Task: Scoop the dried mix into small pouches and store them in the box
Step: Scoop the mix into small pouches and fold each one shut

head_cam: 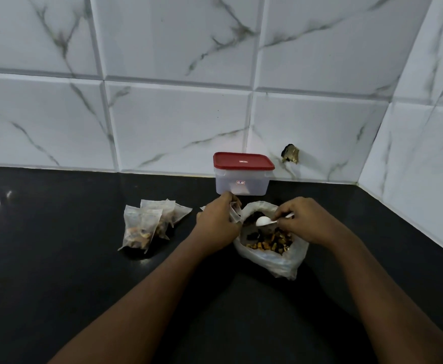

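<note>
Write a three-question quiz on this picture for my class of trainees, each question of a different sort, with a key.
1. True or false: the box has its red lid on.
2. Which holds the white spoon over the bag of dried mix: the left hand or the right hand?
3. Where do the filled pouches lie? A: in the box. B: on the counter, left of both hands. C: in the bag.
Key: 1 true; 2 the right hand; 3 B.

A small red-and-white label sits on the red lid [243,161] and another on the front wall of the clear plastic box [241,183], but neither label's print is legible.
</note>
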### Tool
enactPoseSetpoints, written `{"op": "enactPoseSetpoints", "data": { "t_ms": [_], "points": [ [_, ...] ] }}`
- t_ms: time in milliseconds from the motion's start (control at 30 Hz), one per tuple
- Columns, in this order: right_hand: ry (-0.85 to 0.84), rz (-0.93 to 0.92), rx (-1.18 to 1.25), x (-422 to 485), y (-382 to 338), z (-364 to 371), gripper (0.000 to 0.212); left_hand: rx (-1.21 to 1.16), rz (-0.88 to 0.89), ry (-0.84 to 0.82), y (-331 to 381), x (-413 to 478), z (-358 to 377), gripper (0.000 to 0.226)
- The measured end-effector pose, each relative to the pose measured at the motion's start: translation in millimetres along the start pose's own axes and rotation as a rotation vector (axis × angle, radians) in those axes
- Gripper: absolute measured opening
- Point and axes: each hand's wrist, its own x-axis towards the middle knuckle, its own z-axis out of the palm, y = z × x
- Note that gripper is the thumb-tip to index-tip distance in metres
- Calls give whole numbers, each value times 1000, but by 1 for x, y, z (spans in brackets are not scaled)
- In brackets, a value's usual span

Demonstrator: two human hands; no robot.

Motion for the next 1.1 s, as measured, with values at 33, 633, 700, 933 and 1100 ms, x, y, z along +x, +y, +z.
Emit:
{"op": "enactPoseSetpoints", "data": {
  "t_ms": [33, 633, 700, 933, 1100],
  "points": [
    [-16, 1, -16, 0, -2, 2, 23, 1, 1, -2, 0, 0, 0, 40],
    [-158, 95, 518, -2, -20, 14, 17, 7, -9, -20, 0, 3, -2, 38],
    [-105, 150, 592, -2, -17, 11, 17, 3, -12, -20, 0, 3, -2, 39],
    [31, 219, 771, 2, -10, 5, 16, 2, -19, -28, -1, 4, -1, 40],
    [107, 58, 914, 0, -19, 8, 16, 7, -8, -25, -2, 4, -1, 37]
  ]
}}
